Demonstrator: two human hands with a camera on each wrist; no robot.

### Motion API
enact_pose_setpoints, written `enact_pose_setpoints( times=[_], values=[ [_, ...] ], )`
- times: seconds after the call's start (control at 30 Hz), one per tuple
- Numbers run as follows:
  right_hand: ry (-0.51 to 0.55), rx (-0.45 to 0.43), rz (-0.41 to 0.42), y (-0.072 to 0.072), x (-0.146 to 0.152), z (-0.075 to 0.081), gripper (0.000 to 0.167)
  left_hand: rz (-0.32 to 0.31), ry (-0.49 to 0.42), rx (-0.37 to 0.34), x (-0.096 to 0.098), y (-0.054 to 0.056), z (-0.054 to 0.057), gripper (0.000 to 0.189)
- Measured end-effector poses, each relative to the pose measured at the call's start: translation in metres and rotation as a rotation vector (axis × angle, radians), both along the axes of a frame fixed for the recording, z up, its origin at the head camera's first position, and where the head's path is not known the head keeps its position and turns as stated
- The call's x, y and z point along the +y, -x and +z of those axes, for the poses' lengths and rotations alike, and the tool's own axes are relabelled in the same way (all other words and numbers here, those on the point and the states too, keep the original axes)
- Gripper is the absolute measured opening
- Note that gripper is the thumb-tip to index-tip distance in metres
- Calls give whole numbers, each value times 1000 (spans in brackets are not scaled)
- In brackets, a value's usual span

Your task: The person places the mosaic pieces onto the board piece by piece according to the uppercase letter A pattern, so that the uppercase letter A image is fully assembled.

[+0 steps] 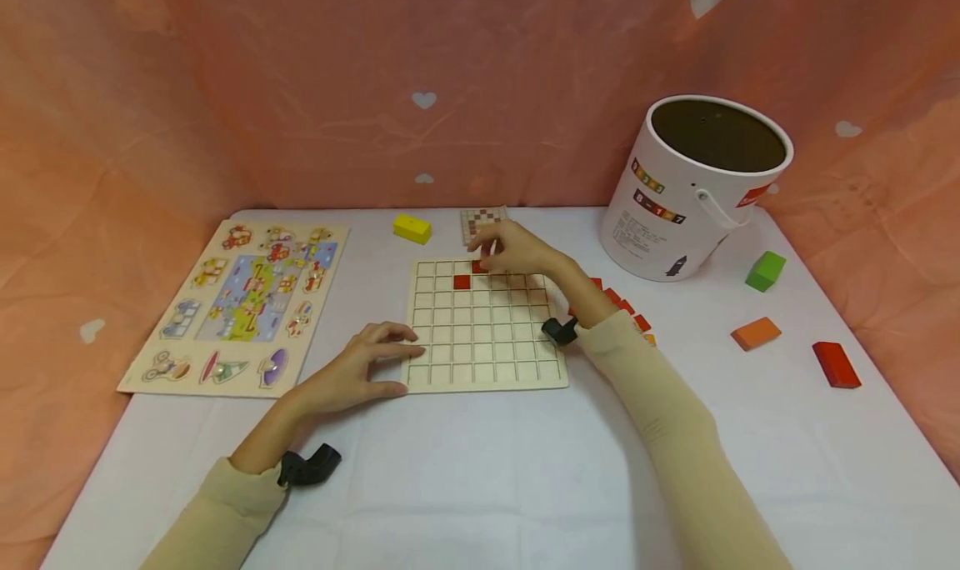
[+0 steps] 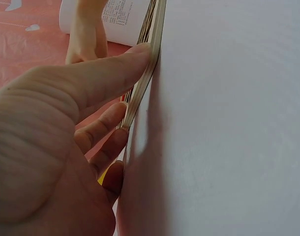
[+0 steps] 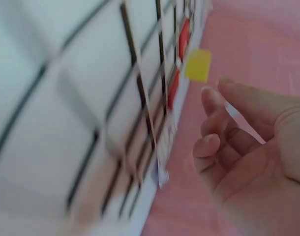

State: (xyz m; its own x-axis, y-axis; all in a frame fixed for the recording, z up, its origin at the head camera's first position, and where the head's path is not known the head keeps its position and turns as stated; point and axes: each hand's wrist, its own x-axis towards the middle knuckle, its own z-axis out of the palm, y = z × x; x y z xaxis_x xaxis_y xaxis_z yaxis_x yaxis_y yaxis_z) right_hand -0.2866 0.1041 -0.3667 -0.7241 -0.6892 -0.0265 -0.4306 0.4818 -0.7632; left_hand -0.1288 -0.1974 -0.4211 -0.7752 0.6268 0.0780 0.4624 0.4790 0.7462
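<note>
Head view: your left hand (image 1: 356, 370) is touching the left edge of the grid board (image 1: 483, 332), fingers relaxed; your right hand (image 1: 513, 249), loosely curled around nothing, is hovering over its far edge, partly hiding a card (image 1: 476, 218). Your forearm (image 1: 588, 291) is blocking some red tiles (image 1: 641, 322). A picture puzzle (image 1: 191, 349) is lying left, a bucket (image 1: 690, 245) standing right. A white tabletop (image 1: 487, 470) is carrying everything; peach cloth (image 1: 525, 95) is hanging behind.

The grid board (image 1: 484, 332) looks like smooth matt wood, the backdrop (image 1: 510, 87) creased cloth.

Puzzle bd (image 1: 202, 292) on L; yel blk (image 1: 412, 228) at back; wht bucket (image 1: 660, 241) back R, grn blk (image 1: 765, 272) nr it
</note>
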Motion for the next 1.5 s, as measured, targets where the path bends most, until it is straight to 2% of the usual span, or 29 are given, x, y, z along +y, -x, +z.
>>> enact_pose_setpoints(
  times=[0.17, 0.37, 0.53, 0.93, 1.37, 1.5],
  values=[
    [5, -12, -18, -6, 50, 8, 32, -2, -6, -4, 2, 0, 2, 51],
    [-47, -64, -59, -21, 110, 3, 37, 12, 1, -24, 2, -3, 2, 51],
    [-96, -100, -127, -33, 138, -2, 37, 17, -3, -19, 1, -3, 0, 51],
    [-88, -53, -188, -38, 149, -15, 33, 12, -14, -12, 2, -3, 2, 50],
    [-111, -45, -184, -39, 148, -18, 30, 13, -3, -7, 1, -2, 2, 50],
    [-128, -27, -201, -38, 147, -18, 22, 10, -7, -12, 1, -1, 2, 51]
  ],
)
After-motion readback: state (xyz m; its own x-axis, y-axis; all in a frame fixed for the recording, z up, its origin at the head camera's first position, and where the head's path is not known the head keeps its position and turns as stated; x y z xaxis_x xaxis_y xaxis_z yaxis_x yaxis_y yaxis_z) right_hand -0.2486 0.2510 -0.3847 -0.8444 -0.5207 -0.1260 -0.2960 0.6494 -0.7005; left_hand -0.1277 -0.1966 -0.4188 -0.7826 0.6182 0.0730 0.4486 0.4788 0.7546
